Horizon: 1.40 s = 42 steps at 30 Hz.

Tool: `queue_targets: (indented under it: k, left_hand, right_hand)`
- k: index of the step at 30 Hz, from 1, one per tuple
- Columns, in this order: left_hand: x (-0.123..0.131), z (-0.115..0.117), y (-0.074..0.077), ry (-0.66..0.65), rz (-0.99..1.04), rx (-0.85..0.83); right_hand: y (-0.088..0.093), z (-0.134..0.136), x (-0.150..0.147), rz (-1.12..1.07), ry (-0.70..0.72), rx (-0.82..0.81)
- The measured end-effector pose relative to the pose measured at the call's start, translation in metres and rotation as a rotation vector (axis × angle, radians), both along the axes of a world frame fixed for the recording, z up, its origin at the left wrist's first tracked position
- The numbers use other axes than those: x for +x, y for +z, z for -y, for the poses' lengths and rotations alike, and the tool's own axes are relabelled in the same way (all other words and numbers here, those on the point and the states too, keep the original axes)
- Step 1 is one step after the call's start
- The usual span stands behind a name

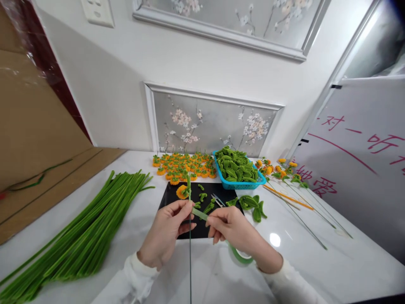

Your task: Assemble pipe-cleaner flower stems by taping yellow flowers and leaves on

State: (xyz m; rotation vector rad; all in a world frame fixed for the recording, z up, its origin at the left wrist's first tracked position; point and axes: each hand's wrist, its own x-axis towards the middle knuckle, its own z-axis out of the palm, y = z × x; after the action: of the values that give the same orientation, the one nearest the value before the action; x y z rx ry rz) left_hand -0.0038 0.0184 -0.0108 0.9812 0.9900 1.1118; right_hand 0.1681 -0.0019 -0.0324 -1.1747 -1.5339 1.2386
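While pinching thin green stem upright btwn thumb & fingers of L hand, grasping pale-green tape strip in R hand, drawn straight across from stem. Under R wrist, on white tabletop: green tape roll, partly hidden. Off to L: long bundle of fuzzy green sticks. Beyond hands, on black mat: small green pcs & scissors; orange bloom just beside stem's upper part. At mat's R edge: loose green leaves. Farther back: blue basket heaped w/ leaves, orange flower heads to its L, stemmed orange flowers to its R. Behind all: wall panel w/ blossom print.
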Motion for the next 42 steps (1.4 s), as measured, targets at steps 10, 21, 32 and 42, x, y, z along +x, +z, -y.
queue_targets:
  k: [10,21,32,42]
  left_hand:
    - [-0.01,-0.002,-0.001,0.09,-0.036,-0.001]
    - [-0.022,-0.005,-0.014,0.194,0.069,-0.069]
    - [-0.016,-0.005,-0.017,0.219,0.056,-0.063]
    - [-0.017,-0.006,-0.027,0.254,0.05,-0.022]
  right_hand:
    - [0.048,-0.033,0.039,0.688,-0.138,0.456]
    - [0.081,-0.128,0.003,0.902,-0.179,0.556]
    - [0.09,-0.215,-0.052,1.021,-0.05,0.672]
    - [0.088,-0.228,-0.129,1.178,0.11,0.766]
